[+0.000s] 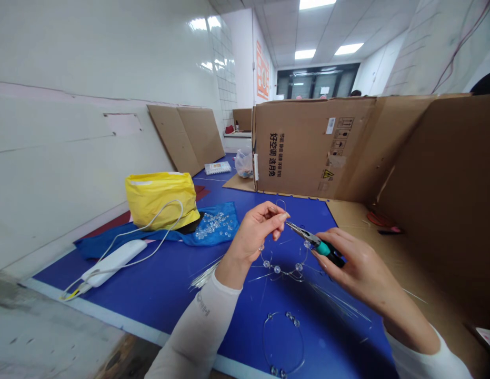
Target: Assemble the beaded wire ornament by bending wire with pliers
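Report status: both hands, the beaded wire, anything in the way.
Left hand pinching beaded wire; right hand gripping pliers. Beaded wire curving below the hands. Loose wires close by on blue table, possibly in the way.

On the head view, I read the left fingers (275, 223) pinching a beaded wire (277, 269). The right fingers (335, 240) grip pliers (322, 247), jaws beside the left fingertips. Below the fingers, a beaded ring (293, 319) lies on the bench (169, 295); loose beads (215, 226) lie left.
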The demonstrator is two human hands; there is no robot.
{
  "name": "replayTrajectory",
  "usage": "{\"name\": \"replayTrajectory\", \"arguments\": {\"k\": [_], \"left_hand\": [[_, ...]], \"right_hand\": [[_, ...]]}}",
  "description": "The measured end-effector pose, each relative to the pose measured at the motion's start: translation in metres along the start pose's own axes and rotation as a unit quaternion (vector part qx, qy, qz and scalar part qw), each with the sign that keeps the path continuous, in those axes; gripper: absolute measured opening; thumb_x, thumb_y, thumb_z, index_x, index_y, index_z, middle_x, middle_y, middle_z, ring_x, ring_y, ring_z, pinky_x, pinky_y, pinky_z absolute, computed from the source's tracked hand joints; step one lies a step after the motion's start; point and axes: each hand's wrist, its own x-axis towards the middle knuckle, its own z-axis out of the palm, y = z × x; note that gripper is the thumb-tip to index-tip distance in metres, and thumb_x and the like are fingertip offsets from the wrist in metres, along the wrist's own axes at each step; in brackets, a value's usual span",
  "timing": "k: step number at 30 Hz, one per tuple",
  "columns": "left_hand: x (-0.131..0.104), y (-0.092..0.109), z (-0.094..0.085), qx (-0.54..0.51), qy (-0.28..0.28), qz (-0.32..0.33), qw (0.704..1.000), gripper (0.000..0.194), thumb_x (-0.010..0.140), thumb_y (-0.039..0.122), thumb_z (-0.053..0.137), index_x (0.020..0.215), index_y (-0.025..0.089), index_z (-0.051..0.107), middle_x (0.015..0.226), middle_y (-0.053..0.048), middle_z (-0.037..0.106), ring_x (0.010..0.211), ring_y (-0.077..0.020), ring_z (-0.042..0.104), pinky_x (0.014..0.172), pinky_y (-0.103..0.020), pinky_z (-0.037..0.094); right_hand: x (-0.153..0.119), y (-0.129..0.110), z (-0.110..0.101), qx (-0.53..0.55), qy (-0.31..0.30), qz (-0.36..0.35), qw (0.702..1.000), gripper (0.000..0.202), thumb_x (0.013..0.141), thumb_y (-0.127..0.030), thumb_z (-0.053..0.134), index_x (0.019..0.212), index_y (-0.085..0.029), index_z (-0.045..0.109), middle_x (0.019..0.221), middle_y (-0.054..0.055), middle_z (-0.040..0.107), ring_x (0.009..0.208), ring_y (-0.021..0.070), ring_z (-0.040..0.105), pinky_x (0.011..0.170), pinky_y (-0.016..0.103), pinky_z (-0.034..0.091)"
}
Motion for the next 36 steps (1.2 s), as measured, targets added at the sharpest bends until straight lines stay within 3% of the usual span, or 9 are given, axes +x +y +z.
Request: {"name": "replayTrajectory", "arguments": {"k": [26,36], "left_hand": [[0.0001,-0.0013,-0.0026,0.002,-0.015,0.000,1.000,0.022,0.076,0.033,0.082,0.081,0.017,0.068,0.062,0.004,0.059,0.049,-0.0051,0.049,0.046,-0.018,0.039],[0.0000,-0.0014,-0.0015,0.008,-0.001,-0.007,1.000,0.021,0.077,0.033,0.080,0.079,0.017,0.067,0.060,0.004,0.058,0.047,-0.0048,0.048,0.045,-0.018,0.036]], "right_hand": [[-0.0004,-0.0011,0.0010,0.005,0.000,-0.004,1.000,0.017,0.100,-0.031,0.054,0.107,-0.020,0.066,0.090,0.007,0.068,0.076,0.0198,0.064,0.068,0.033,0.052],[-0.0025,0.0049,0.0033,-0.042,0.016,-0.029,0.999,0.018,0.100,-0.031,0.054,0.108,-0.018,0.064,0.091,0.010,0.069,0.075,0.0211,0.065,0.068,0.035,0.053]]}}
